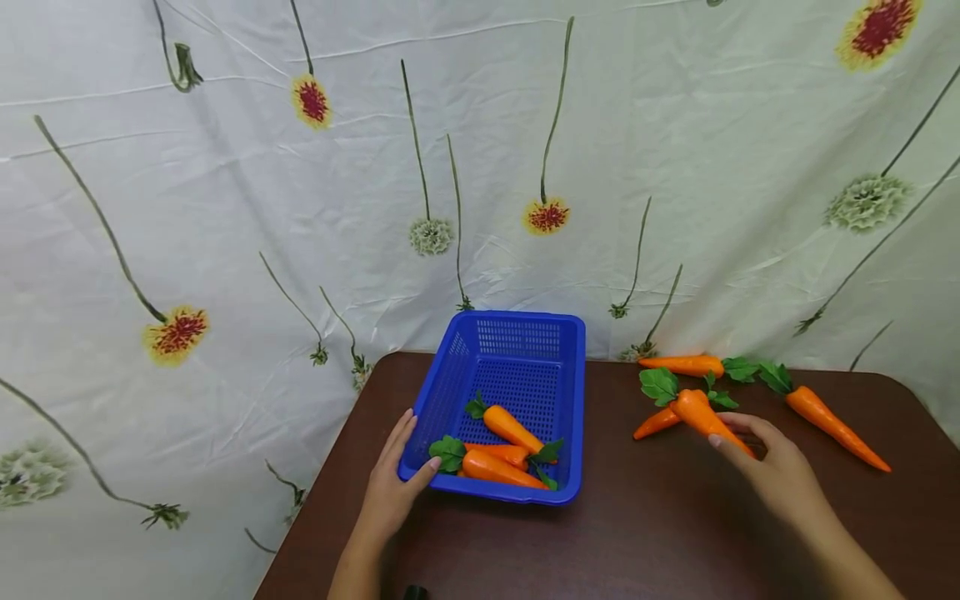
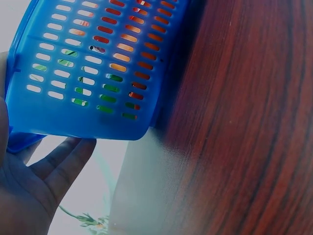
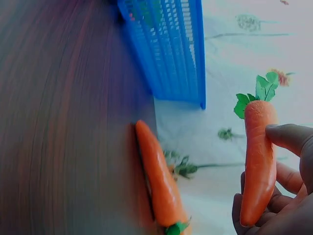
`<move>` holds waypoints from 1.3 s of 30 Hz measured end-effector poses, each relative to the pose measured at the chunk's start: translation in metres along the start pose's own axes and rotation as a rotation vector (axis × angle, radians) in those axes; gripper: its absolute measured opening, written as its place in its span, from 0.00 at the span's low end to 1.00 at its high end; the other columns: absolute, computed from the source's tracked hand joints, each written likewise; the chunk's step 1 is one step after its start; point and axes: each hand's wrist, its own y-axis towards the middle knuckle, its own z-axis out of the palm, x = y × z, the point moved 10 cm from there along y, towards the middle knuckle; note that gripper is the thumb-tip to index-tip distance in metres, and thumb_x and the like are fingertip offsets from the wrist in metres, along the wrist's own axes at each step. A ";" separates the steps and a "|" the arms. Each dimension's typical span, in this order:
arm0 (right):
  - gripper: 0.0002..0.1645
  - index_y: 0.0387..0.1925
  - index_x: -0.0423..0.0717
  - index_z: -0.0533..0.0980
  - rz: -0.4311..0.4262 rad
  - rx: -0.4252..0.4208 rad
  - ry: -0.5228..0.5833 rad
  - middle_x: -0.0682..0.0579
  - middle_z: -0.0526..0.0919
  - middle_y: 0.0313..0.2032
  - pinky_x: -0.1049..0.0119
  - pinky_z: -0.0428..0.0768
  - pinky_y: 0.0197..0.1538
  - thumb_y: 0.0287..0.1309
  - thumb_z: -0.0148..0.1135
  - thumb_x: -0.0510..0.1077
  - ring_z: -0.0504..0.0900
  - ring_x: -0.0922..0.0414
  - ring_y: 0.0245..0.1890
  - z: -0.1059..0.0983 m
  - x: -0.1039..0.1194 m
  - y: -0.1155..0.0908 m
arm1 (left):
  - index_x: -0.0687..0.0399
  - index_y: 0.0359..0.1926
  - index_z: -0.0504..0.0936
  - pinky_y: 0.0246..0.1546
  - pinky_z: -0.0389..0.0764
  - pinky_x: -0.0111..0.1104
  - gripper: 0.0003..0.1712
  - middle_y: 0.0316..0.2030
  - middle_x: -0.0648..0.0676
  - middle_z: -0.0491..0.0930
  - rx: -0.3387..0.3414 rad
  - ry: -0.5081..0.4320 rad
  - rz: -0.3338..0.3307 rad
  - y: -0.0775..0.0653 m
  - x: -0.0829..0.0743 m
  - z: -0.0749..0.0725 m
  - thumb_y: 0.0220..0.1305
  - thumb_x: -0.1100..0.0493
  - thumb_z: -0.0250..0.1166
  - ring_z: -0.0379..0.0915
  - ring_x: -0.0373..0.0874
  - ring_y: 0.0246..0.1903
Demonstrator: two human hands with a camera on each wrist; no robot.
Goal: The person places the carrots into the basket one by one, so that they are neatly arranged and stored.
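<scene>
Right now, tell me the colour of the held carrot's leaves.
The leaves of the held carrot are green, clearest in the right wrist view.

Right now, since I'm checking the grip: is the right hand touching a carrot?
Touching. The right wrist view shows the right hand holding a carrot, its thumb pressed against the side.

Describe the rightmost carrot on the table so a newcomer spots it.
On the brown table, go right of the blue basket, past the right hand. There lies the rightmost carrot, tip pointing away from the basket, unlike both other tabletop carrots.
</scene>
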 end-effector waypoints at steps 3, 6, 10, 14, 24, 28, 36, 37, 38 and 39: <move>0.39 0.69 0.49 0.70 -0.027 0.011 0.026 0.42 0.77 0.62 0.63 0.76 0.46 0.67 0.57 0.67 0.75 0.44 0.59 0.009 0.013 -0.002 | 0.37 0.78 0.60 0.75 0.53 0.62 0.46 0.79 0.41 0.52 -0.002 -0.004 0.003 0.000 0.001 0.001 0.63 0.42 0.70 0.48 0.50 0.79; 0.37 0.68 0.50 0.72 -0.058 0.002 0.036 0.46 0.78 0.60 0.64 0.78 0.48 0.66 0.59 0.67 0.76 0.50 0.57 0.016 0.027 -0.002 | 0.37 0.78 0.60 0.75 0.53 0.62 0.46 0.79 0.41 0.52 -0.006 -0.003 0.008 0.000 0.001 0.001 0.63 0.42 0.70 0.48 0.50 0.79; 0.31 0.63 0.53 0.76 -0.146 -0.027 0.027 0.52 0.80 0.56 0.72 0.77 0.46 0.66 0.62 0.63 0.76 0.64 0.51 0.026 0.048 -0.003 | 0.39 0.78 0.60 0.74 0.54 0.62 0.46 0.80 0.43 0.52 -0.016 0.006 0.014 0.000 0.002 0.000 0.63 0.43 0.70 0.49 0.52 0.79; 0.24 0.59 0.53 0.79 -0.239 -0.055 0.044 0.54 0.82 0.51 0.75 0.78 0.45 0.65 0.66 0.57 0.76 0.71 0.45 0.038 0.067 -0.004 | 0.40 0.78 0.60 0.74 0.54 0.63 0.46 0.80 0.44 0.53 -0.018 0.016 0.018 0.000 0.002 0.000 0.63 0.43 0.70 0.49 0.53 0.79; 0.21 0.55 0.54 0.81 -0.341 -0.037 0.096 0.59 0.83 0.43 0.71 0.79 0.44 0.60 0.72 0.49 0.78 0.66 0.40 0.073 0.100 -0.007 | 0.39 0.78 0.59 0.74 0.53 0.63 0.46 0.80 0.44 0.52 -0.007 0.022 0.019 0.000 0.002 0.001 0.64 0.43 0.69 0.49 0.55 0.79; 0.20 0.53 0.55 0.81 -0.362 -0.014 0.138 0.61 0.82 0.41 0.71 0.78 0.42 0.59 0.73 0.48 0.77 0.66 0.38 0.089 0.111 -0.009 | 0.39 0.78 0.60 0.75 0.53 0.62 0.46 0.80 0.43 0.52 -0.008 0.020 0.018 0.001 0.001 0.001 0.63 0.43 0.70 0.49 0.54 0.79; 0.20 0.53 0.56 0.82 -0.406 0.020 0.207 0.58 0.82 0.44 0.71 0.80 0.43 0.58 0.73 0.47 0.79 0.64 0.40 0.112 0.135 -0.011 | 0.42 0.78 0.60 0.74 0.52 0.63 0.46 0.80 0.46 0.53 -0.012 0.020 0.030 0.001 -0.001 0.001 0.64 0.43 0.69 0.49 0.55 0.79; 0.20 0.53 0.56 0.82 -0.418 0.021 0.208 0.59 0.82 0.44 0.71 0.80 0.43 0.58 0.73 0.47 0.79 0.65 0.40 0.114 0.138 -0.011 | 0.42 0.78 0.60 0.74 0.52 0.63 0.46 0.80 0.47 0.53 -0.015 0.021 0.030 0.000 -0.001 0.001 0.64 0.43 0.69 0.49 0.55 0.79; 0.20 0.53 0.56 0.82 -0.428 0.024 0.211 0.59 0.82 0.44 0.71 0.80 0.43 0.58 0.74 0.47 0.78 0.65 0.40 0.117 0.142 -0.012 | 0.41 0.78 0.60 0.74 0.53 0.63 0.46 0.80 0.46 0.53 -0.016 0.023 0.029 0.000 -0.001 0.000 0.64 0.43 0.69 0.49 0.55 0.79; 0.20 0.53 0.57 0.82 -0.438 0.029 0.215 0.59 0.82 0.44 0.71 0.80 0.43 0.58 0.73 0.47 0.78 0.65 0.40 0.120 0.145 -0.012 | 0.41 0.78 0.60 0.74 0.53 0.63 0.45 0.80 0.47 0.53 -0.019 0.027 0.030 0.000 -0.001 0.000 0.64 0.43 0.69 0.49 0.55 0.79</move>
